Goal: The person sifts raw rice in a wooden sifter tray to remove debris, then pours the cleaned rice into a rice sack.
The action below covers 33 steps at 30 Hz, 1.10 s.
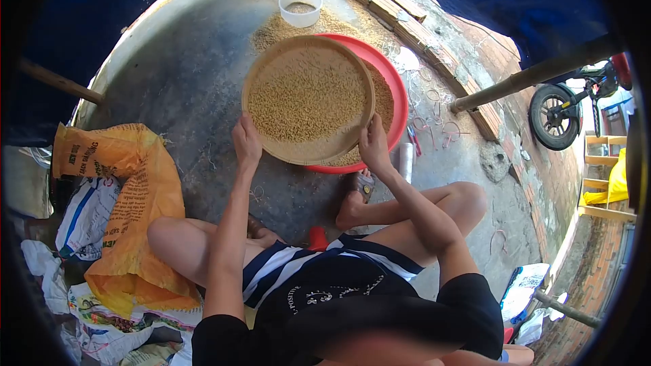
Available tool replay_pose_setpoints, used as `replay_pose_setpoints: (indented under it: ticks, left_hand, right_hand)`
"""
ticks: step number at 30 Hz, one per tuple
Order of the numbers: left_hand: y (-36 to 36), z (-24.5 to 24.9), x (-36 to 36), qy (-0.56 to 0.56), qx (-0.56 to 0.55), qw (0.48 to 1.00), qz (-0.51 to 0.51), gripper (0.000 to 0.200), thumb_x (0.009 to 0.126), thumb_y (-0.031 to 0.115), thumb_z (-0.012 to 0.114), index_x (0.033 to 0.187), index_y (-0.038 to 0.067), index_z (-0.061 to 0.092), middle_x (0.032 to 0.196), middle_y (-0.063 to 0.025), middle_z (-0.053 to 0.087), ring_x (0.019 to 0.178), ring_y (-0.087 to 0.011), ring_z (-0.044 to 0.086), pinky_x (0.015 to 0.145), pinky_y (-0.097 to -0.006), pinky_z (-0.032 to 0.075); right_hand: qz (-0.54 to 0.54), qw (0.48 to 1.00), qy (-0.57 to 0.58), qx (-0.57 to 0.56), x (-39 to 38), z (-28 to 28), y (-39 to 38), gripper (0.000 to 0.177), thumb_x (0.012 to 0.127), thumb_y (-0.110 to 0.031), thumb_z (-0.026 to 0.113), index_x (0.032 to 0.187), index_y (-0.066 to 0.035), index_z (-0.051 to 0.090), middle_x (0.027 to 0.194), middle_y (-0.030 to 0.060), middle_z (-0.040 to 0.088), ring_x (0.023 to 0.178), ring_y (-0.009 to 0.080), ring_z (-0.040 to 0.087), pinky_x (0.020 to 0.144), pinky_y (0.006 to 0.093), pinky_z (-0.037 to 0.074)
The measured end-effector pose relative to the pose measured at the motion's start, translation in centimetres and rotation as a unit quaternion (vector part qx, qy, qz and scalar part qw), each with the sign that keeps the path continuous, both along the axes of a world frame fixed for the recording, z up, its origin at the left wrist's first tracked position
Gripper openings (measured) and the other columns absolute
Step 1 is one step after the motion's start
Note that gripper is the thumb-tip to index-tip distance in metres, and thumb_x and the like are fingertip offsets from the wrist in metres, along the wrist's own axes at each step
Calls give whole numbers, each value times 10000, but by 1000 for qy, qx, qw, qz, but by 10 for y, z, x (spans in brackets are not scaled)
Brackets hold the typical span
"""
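- The right foot (351,209) rests near the basin's close edge; a shift of that leg could knock it.
- The left hand (247,141) pinches the tray's near-left rim, thumb uppermost; its other fingers are mostly hidden, so I cannot tell how firmly they press. A slip here would drop that side.
- The right hand (373,144) pinches the near-right rim, fingers bent close together. If it rises or dips alone, the load would slide sideways.
- The tray (371,91) is held in front of the person, overlapping the basin in view, its left part beyond it. Grain (302,105) gathers towards the near half, so too much tilt could pour it over that rim.
- The red basin (401,98) lies off to the right; grain leaving the tray's left would likely miss it.
- Beyond, loose grain (270,32) surrounds the tub (300,21); anything thrown far could mix in.
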State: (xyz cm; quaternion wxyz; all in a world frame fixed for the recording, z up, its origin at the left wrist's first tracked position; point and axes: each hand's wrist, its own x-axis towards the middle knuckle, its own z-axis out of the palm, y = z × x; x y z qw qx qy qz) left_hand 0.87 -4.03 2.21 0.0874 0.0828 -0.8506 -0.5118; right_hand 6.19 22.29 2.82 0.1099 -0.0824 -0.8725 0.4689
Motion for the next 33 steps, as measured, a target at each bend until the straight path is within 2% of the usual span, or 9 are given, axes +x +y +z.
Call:
replay_pose_setpoints:
  ticks: [5, 7, 15, 17, 20, 23, 28, 31, 33]
  left_hand:
    - [8, -2, -4, 165, 30, 986, 10, 398, 872, 246, 275, 791, -84, 483, 654, -181, 524, 611, -290, 485, 588, -363, 366]
    - [7, -37, -6, 183, 17, 983, 13, 372, 862, 229, 287, 771, -78, 476, 630, -190, 508, 586, -317, 482, 562, -381, 362]
    - [2, -84, 0, -234, -52, 971, -27, 454, 858, 280, 254, 896, -78, 531, 802, -277, 542, 823, -409, 516, 679, -426, 392]
    - [5, -61, -5, -134, -51, 989, -37, 453, 861, 282, 256, 890, -76, 533, 801, -275, 543, 821, -411, 514, 676, -426, 392]
    - [16, -15, -9, 2, -28, 999, -44, 451, 867, 283, 258, 878, -72, 536, 799, -274, 544, 823, -414, 510, 671, -426, 392]
    - [14, -31, -13, -1, -33, 998, -51, 449, 868, 286, 262, 871, -69, 537, 798, -279, 539, 821, -416, 509, 671, -421, 394]
    - [1, -85, -7, -206, -72, 974, -68, 439, 860, 287, 277, 879, -69, 533, 809, -304, 521, 819, -425, 505, 681, -409, 404]
    - [-13, -88, -7, -227, -65, 969, -74, 440, 856, 289, 294, 883, -76, 539, 803, -266, 564, 790, -370, 552, 676, -381, 424]
    - [-30, -89, -13, -172, 165, 969, -69, 447, 859, 291, 300, 883, -80, 547, 786, -184, 602, 760, -263, 587, 663, -338, 442]
  right_hand:
    - [13, 999, 40, -30, -7, 2, 0, 270, 785, -77, 415, 1018, 10, 309, 680, 239, 495, 610, 389, 492, 540, 430, 377]
    - [-10, 997, 62, 39, -7, -38, 6, 187, 803, -96, 391, 945, 25, 378, 674, 159, 479, 609, 209, 508, 521, 320, 388]
    - [-28, 965, -251, -73, 11, -94, 18, 208, 807, -156, 376, 804, 46, 425, 678, 166, 510, 558, 213, 519, 444, 326, 397]
    - [-22, 969, -235, -65, 6, -93, 19, 185, 805, -142, 374, 815, 37, 418, 652, 148, 504, 499, 195, 504, 400, 315, 388]
    - [-35, 997, 44, 51, 2, -81, 14, 143, 805, -123, 372, 827, 16, 398, 589, 94, 475, 394, 142, 441, 327, 276, 343]
    - [-48, 998, 12, -46, 7, -82, 11, 127, 810, -117, 378, 838, 7, 380, 554, 76, 448, 381, 144, 422, 336, 280, 341]
    - [-65, 915, -310, -249, 28, -53, 3, 135, 818, -122, 377, 842, 8, 403, 534, 74, 466, 380, 138, 438, 337, 252, 351]
    - [-39, 930, -271, -246, 30, -46, -7, 162, 824, -135, 398, 860, 22, 417, 553, 89, 508, 393, 129, 469, 344, 234, 368]
    - [11, 938, -239, -252, 30, -27, -18, 180, 824, -143, 411, 866, 32, 419, 572, 96, 522, 400, 126, 481, 348, 233, 374]
